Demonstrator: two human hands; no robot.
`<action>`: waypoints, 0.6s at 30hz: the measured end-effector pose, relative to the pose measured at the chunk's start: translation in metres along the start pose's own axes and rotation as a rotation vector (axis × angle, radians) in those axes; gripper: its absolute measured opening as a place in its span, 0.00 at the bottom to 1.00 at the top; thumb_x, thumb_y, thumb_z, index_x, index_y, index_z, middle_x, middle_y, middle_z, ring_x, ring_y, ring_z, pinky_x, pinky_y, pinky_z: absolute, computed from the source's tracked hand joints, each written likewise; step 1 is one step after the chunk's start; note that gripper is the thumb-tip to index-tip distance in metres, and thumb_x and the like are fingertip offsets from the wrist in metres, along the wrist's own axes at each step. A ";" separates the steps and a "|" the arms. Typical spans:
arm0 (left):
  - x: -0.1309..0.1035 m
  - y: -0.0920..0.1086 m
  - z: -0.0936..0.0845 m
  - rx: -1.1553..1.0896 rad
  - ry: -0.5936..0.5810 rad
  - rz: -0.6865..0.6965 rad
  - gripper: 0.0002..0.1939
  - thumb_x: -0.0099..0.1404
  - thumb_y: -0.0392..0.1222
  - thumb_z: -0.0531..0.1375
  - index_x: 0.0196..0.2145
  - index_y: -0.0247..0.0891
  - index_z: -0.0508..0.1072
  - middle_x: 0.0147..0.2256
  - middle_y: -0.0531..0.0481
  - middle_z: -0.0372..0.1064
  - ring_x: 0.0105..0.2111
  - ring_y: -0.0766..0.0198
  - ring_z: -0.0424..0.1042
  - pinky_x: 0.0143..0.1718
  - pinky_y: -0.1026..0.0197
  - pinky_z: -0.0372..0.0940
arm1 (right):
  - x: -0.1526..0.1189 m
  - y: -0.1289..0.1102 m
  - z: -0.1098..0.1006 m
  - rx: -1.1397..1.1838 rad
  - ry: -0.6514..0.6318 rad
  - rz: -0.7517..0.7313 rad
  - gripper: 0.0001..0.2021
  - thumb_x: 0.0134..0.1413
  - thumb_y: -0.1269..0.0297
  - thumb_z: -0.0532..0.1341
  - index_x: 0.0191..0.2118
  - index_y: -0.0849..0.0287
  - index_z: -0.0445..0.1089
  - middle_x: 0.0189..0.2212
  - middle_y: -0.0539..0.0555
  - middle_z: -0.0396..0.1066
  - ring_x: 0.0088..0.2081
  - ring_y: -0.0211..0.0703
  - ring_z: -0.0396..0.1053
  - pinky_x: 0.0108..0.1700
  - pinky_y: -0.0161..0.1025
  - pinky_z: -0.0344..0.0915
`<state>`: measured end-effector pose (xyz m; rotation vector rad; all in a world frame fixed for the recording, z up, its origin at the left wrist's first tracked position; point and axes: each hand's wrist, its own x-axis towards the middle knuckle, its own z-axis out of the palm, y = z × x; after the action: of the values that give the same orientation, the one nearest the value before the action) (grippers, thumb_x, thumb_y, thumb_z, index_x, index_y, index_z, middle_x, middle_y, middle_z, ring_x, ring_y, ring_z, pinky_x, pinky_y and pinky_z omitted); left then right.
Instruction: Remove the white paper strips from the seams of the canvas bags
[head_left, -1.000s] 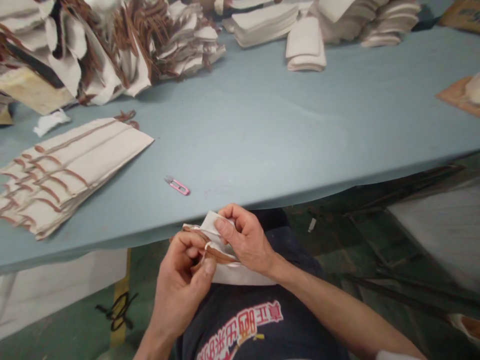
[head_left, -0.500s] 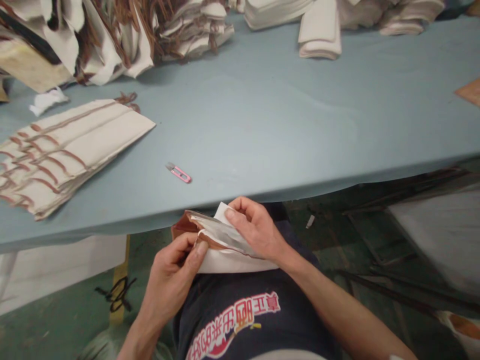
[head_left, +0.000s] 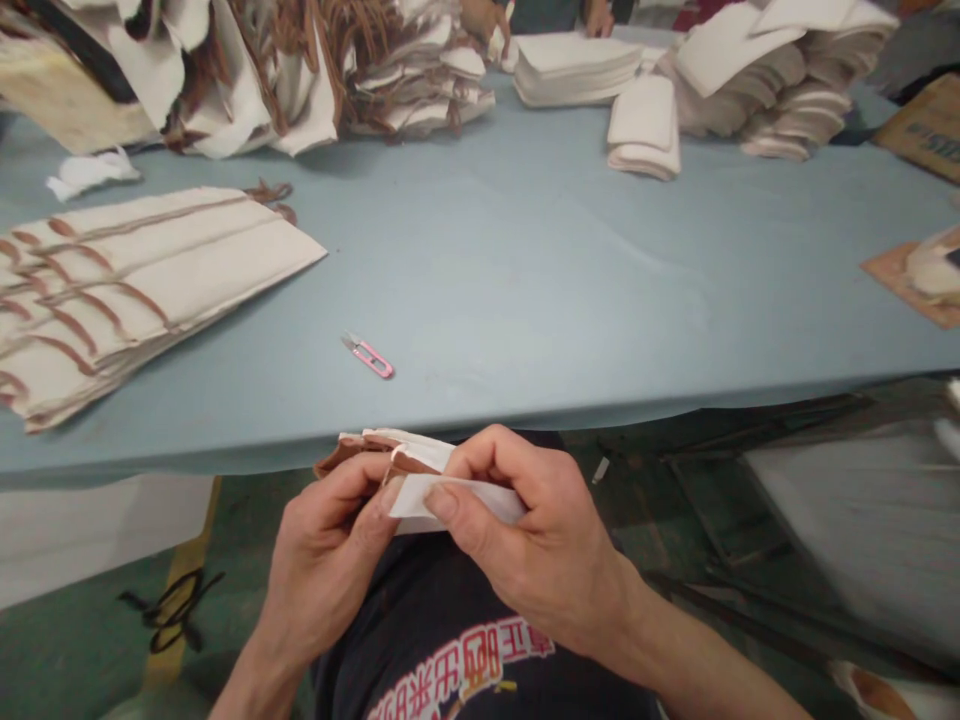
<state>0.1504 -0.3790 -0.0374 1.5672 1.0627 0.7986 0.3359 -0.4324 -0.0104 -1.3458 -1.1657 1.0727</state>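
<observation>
Close to my body, just below the table edge, I hold a folded white-and-brown bag piece. My left hand is closed on its left end, thumb and fingers pinching the brown-trimmed edge. A small white slip, paper or cloth, is pinched under the thumb of my right hand, against the near side of the bag piece. My right fingers curl behind it, so part of the piece is hidden. On the table ahead of my hands lies a pair of pink thread snips.
White pieces with brown straps lie at left on the blue-covered table. Heaped pieces and stacked white panels line the back. Behind them show another person's hands. Cardboard sits at right.
My right hand has moved the white slip down and left, from behind the opening to the near edge by my left thumb. The view has shifted, showing more of the table's far side.
</observation>
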 end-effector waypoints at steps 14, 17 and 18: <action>-0.013 -0.026 -0.006 -0.216 0.047 -0.066 0.18 0.69 0.56 0.68 0.42 0.38 0.88 0.40 0.41 0.84 0.35 0.53 0.77 0.35 0.57 0.70 | 0.004 0.020 0.030 -0.225 0.183 -0.237 0.12 0.63 0.65 0.63 0.29 0.53 0.62 0.29 0.48 0.67 0.31 0.41 0.66 0.35 0.42 0.62; -0.015 -0.029 -0.005 -0.215 0.070 -0.061 0.16 0.70 0.54 0.68 0.42 0.40 0.88 0.41 0.42 0.84 0.35 0.54 0.77 0.35 0.57 0.69 | 0.003 0.023 0.033 -0.218 0.186 -0.206 0.11 0.62 0.65 0.63 0.29 0.54 0.61 0.27 0.47 0.65 0.30 0.38 0.64 0.34 0.39 0.60; -0.016 -0.030 -0.005 -0.220 0.075 -0.063 0.16 0.70 0.54 0.68 0.42 0.40 0.88 0.41 0.43 0.84 0.35 0.54 0.77 0.35 0.57 0.69 | 0.003 0.024 0.035 -0.215 0.187 -0.196 0.12 0.62 0.65 0.62 0.29 0.54 0.61 0.27 0.47 0.65 0.29 0.38 0.63 0.33 0.38 0.60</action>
<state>0.1328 -0.3896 -0.0649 1.3215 1.0358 0.9051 0.3043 -0.4255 -0.0376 -1.4294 -1.2688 0.6807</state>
